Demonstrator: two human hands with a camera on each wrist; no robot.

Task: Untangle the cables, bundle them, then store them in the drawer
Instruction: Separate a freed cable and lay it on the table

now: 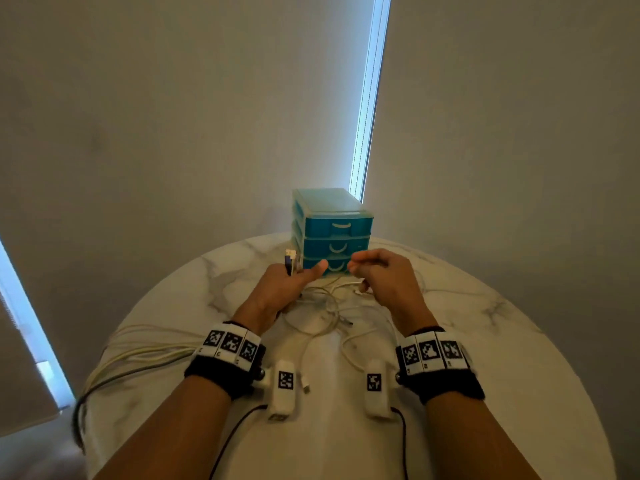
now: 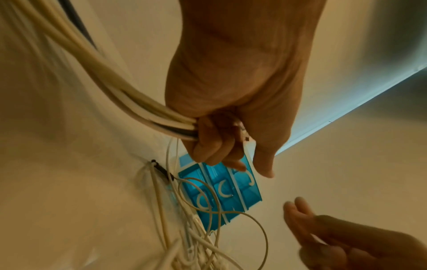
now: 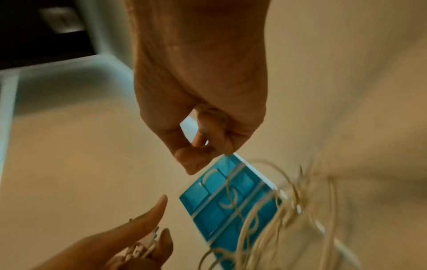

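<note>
Cables: gather ends, keep the bundle tight

Cables mid-table in a loose white tangle, in front of drawer unit; several strands trail off the table edge at left.

Left hand: fingers curled round a sheaf of thick cream strands plus one dark strand, plug ends sticking up past the knuckles, thumb out straight. Good anchor. Judgement: keep that grip fixed, feed each freed strand into it, line up plugs at one end.

Middle: thin white loops crossing each other on the table, a black-tipped connector lying beside the unit. Likely snag points at the crossings. Pull connectors back through loops, not the cord mid-span.

Right hand: fingers curled, thumb meeting forefinger above the tangle. Holding a thin strand or nothing, cannot tell; wrist view blurred. Judgement: pick one free end, trace it out slowly, hand over to left.

All three drawers look closed. Bundling not done; storing not started. Risk: trailing strands dragging the rest off the left edge.
</note>
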